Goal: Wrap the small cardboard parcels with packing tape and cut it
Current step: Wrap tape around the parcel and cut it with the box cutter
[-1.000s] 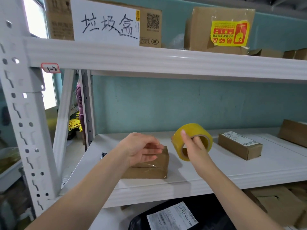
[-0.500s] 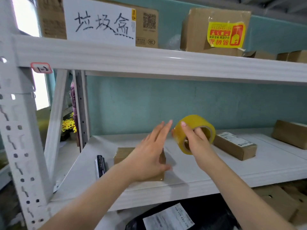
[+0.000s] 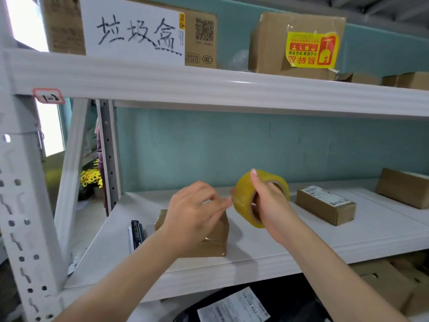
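**Tape roll up off the shelf, parcel under my wrist**

Right hand (image 3: pixel 271 205) has the tape roll (image 3: pixel 243 201): forefinger hooked over the top of the yellowish band, the other fingers pushed into the core, and the roll held in the air above the white shelf (image 3: pixel 301 242). Left hand (image 3: pixel 195 212) is curled in, thumb and fingertips drawn together right at the roll's near rim. It's blurred there, so I can't tell whether a tape end is caught between them or they only touch the roll.

The small parcel (image 3: pixel 216 240) sits on the shelf just below and behind my left hand. The hand and wrist cover most of its top and left side; I can see the right face and front corner, glossy with clear tape. A slim dark tool (image 3: pixel 136 233) lies just to its left, close to the shelf's front edge; too small to name.

To the right of the roll there's a labelled brown parcel (image 3: pixel 325 205), lying at an angle. Another plain box (image 3: pixel 404 187) sits at the far right, well apart. On the upper shelf are a carton with a handwritten paper sign (image 3: pixel 134 31) and a box with a yellow sticker (image 3: pixel 311 49). Yellow flowers (image 3: pixel 91 177) show past the upright on the left. Below the shelf edge, between my forearms, is a black mailer bag (image 3: pixel 290 298) with a printed label.
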